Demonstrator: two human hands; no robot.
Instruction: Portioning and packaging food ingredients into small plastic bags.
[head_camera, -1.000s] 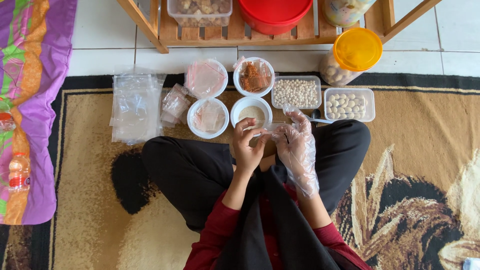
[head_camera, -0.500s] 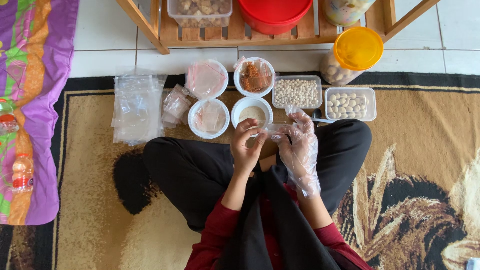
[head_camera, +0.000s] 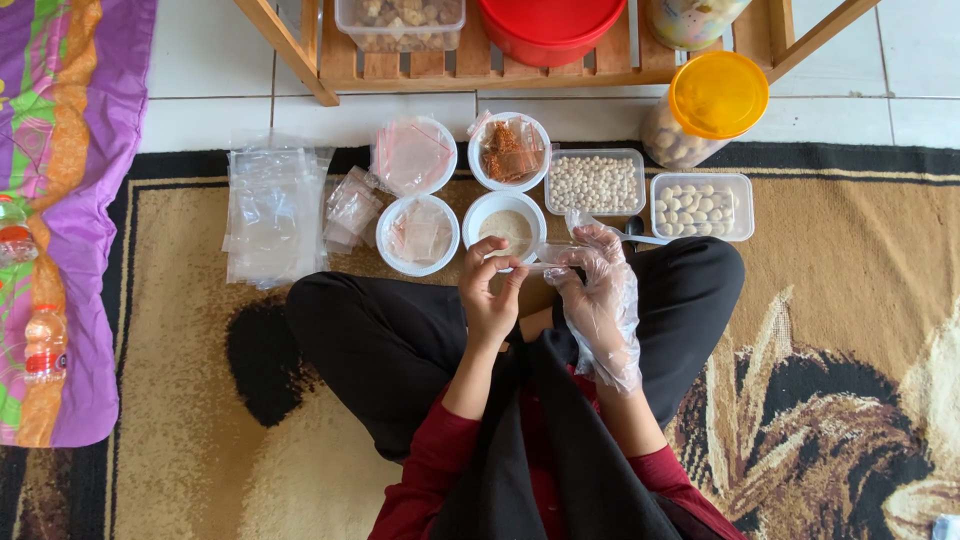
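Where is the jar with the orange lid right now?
In the head view the jar with the orange lid lies tipped at the upper right, on the floor by the wooden shelf, just above the rectangular tub of pale round pieces.

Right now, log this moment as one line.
left hand: pinching small clear bag | right hand: plastic-gloved, holding same bag | nearest: white bowl of beige powder

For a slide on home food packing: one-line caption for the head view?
Seated person's bare left hand and plastic-gloved right hand pinch a small clear bag over bowls of fillings.
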